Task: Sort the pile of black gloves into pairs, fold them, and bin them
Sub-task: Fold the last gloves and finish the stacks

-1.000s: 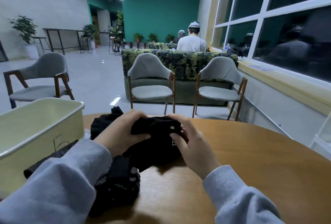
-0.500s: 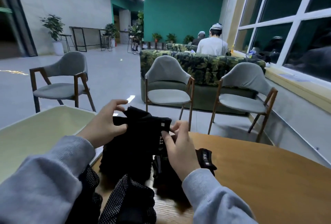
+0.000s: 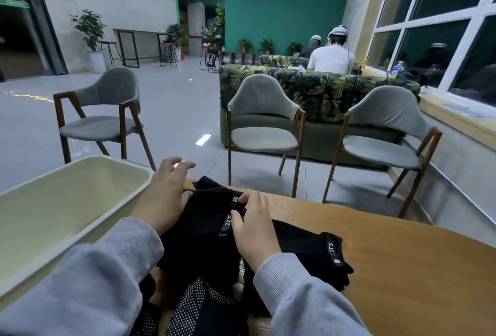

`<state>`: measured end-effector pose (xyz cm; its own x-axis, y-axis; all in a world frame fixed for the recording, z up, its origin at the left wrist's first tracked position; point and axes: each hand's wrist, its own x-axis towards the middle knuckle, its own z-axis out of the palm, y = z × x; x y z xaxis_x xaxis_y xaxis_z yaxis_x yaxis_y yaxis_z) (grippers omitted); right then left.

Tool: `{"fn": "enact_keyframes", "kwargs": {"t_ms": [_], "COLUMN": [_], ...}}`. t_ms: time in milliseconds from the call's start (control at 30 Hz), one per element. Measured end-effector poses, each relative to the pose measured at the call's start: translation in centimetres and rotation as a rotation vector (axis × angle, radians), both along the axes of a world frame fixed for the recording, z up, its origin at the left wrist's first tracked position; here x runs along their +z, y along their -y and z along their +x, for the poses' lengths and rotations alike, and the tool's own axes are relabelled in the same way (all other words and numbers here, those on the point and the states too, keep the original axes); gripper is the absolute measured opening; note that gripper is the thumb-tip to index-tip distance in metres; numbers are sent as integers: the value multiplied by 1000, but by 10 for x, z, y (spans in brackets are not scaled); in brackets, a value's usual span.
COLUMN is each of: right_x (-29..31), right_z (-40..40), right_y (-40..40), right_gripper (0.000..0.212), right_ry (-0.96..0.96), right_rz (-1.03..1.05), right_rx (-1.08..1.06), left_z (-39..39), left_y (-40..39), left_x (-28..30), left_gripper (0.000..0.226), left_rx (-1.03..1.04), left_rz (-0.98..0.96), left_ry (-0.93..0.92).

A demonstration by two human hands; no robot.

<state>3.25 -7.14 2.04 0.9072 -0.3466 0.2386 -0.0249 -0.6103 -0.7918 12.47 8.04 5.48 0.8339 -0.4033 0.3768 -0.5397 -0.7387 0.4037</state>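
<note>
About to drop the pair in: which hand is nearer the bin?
Left. The left hand is right beside the bin at its near corner, holding the gloves. The right hand is farther away, across the gloves.

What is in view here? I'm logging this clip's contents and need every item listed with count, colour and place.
held gloves: apparently a pair, black, between both hands
loose glove: one, black, on the table right of the hands
dotted gloves: count unclear, black with white dots, bottom centre
bin: one, cream, left on the table
table: one, wood
chairs: three, grey, beyond the table
sofa: one, green leaf print, behind the chairs
left hand: on the held gloves, fingers partly lifted
right hand: pinching the held gloves
</note>
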Motion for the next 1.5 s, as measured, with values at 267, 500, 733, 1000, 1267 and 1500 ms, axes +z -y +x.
{"fn": "enact_keyframes", "kwargs": {"t_ms": [267, 500, 733, 1000, 1267, 1500], "right_x": [-9, -28, -30, -5, 15, 20], "right_z": [13, 23, 27, 14, -13, -30], "right_y": [-10, -15, -9, -22, -41, -69], "right_gripper": [30, 31, 49, 54, 57, 55], "right_ry": [-92, -158, -403, -284, -122, -78], "right_rz": [-300, -640, -728, -693, -633, -577], "right_rx": [-22, 117, 151, 63, 174, 305], "left_z": [-8, 3, 1, -16, -37, -45], "left_y": [12, 8, 6, -15, -83, -117], "left_x": [-29, -49, -48, -4, 3, -15], "left_gripper": [55, 64, 65, 63, 78, 75], "left_rx": [-104, -143, -159, -68, 231, 376], "left_rz": [724, 886, 893, 655, 626, 482], "left_ry": [-200, -312, -364, -253, -50, -70]}}
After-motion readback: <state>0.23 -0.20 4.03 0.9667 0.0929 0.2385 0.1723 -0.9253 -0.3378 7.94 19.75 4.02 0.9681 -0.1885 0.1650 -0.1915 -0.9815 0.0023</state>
